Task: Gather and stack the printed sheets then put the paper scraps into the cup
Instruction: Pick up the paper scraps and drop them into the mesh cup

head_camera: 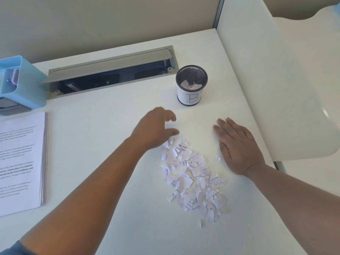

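white desk (pixel 110 126); cup (pixel 191 85) labelled "b".

On the desk (pixel 110 144) the stack of sheets (pixel 22 161) lies at the left edge, with a box (pixel 24 83) behind it near the far left corner. A cable slot (pixel 110 74) runs along the far edge, and the cup (pixel 191 85) stands just right of it (some scraps already lie inside). The pile of scraps (pixel 193 179) sits in front of the cup, toward the near edge. The left hand (pixel 156 129) hovers at the pile's far end; the right hand (pixel 237 146) rests flat on the desk just right of the pile.
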Available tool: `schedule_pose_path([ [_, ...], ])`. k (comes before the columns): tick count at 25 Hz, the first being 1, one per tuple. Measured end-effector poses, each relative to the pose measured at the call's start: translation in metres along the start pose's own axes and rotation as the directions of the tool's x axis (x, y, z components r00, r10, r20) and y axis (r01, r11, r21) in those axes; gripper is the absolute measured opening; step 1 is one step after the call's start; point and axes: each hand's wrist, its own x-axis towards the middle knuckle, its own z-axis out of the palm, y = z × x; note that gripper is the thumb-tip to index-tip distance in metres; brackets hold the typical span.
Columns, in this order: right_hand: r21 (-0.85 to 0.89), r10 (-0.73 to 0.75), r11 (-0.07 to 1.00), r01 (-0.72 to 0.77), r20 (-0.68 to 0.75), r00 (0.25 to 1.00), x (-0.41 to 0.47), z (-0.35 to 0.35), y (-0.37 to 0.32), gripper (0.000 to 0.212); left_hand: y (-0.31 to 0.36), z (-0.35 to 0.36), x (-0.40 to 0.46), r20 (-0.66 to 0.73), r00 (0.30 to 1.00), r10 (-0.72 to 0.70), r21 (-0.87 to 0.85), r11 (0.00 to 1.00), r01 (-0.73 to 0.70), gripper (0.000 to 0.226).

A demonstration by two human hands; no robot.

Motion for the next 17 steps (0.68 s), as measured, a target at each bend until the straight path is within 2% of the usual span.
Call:
schedule_pose_path([
  [3,0.000,-0.002,1.000,0.002,-0.004,1.000,0.001,-0.001,0.000,0.054,-0.006,0.015,-0.016,0.160,0.976,-0.144,0.057,0.989,0.137,0.057],
  [6,-0.001,-0.004,1.000,0.004,-0.007,1.000,0.000,0.000,-0.001,0.054,-0.001,0.029,-0.024,0.170,0.975,-0.145,0.068,0.988,0.135,0.067],
  [9,0.000,-0.006,1.000,0.006,-0.010,1.000,0.000,0.001,0.000,0.054,0.003,0.038,-0.025,0.167,0.979,-0.119,0.062,0.992,0.110,0.054],
  [14,-0.005,-0.005,1.000,0.005,-0.021,1.000,0.000,0.000,0.000,0.054,0.000,0.043,-0.019,0.145,0.986,-0.085,0.020,0.996,0.083,0.015],
  [17,-0.003,-0.005,1.000,0.005,-0.018,1.000,0.000,-0.001,0.000,0.054,0.001,0.040,-0.020,0.124,0.988,-0.089,-0.031,0.995,0.093,0.013],
])
